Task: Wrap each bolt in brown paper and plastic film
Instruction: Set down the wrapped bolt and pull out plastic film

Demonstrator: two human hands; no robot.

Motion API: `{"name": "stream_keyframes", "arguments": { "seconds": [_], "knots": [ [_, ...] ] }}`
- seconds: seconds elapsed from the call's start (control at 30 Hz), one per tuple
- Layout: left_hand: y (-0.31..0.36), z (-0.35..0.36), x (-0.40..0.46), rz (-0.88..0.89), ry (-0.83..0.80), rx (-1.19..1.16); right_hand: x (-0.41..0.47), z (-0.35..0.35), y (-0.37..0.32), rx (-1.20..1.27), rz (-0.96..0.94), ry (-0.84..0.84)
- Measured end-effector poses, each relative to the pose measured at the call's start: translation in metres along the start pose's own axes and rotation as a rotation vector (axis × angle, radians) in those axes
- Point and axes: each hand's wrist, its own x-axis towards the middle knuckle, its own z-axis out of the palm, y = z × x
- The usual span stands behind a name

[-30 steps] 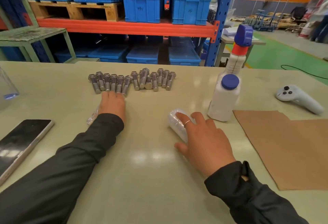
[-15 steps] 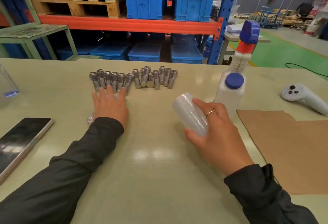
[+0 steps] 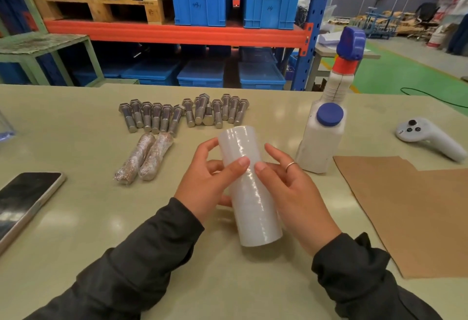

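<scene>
Both hands, the left hand (image 3: 205,188) and right hand (image 3: 296,193), hold the film roll (image 3: 249,185) with curled fingers; it points up toward the bolts (image 3: 182,114).

I am seeing both arms wearing dark charcoal long sleeves (image 3: 141,256), cuffs bunching at the wrists; the right hand (image 3: 298,193) is wearing a thin ring (image 3: 290,165).

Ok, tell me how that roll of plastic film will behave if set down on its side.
The roll of plastic film is a smooth cylinder, so it would probably roll across the flat table. Its glossy surface looks slippery. Both hands hold it with fingertips only, suggesting it is light.
</scene>
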Motion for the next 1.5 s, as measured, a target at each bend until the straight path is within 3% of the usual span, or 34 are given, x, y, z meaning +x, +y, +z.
{"name": "stream_keyframes", "arguments": {
  "seconds": [0.13, 0.33, 0.7, 0.87, 1.03, 1.13, 1.23, 1.33, 1.5],
  "knots": [
    [-0.005, -0.002, -0.001, 0.015, 0.129, 0.062, -0.003, -0.003, 0.001, -0.111, -0.023, 0.143],
    [-0.008, -0.003, -0.002, 0.055, 0.218, 0.178, -0.01, 0.002, 0.002, -0.222, -0.13, 0.114],
    [-0.008, -0.002, -0.007, 0.212, 0.349, 0.415, -0.009, 0.0, -0.004, -0.045, -0.034, 0.093],
    [-0.006, 0.004, -0.014, 0.367, 0.358, 0.515, -0.011, -0.001, -0.009, 0.007, -0.016, 0.105],
    [-0.005, 0.005, -0.016, 0.376, 0.345, 0.516, -0.011, -0.003, -0.01, 0.007, -0.013, 0.093],
    [-0.004, 0.004, -0.014, 0.309, 0.31, 0.408, -0.006, -0.003, -0.009, 0.087, 0.087, 0.139],
    [-0.005, 0.001, -0.01, 0.115, 0.213, 0.219, -0.001, -0.004, -0.009, 0.214, 0.262, 0.158],
    [-0.007, 0.002, -0.009, -0.078, 0.099, -0.055, 0.0, -0.009, -0.008, 0.187, 0.38, 0.177],
    [-0.007, 0.002, -0.005, -0.303, 0.003, -0.381, 0.0, -0.015, -0.006, 0.119, 0.423, 0.215]
  ]
}}
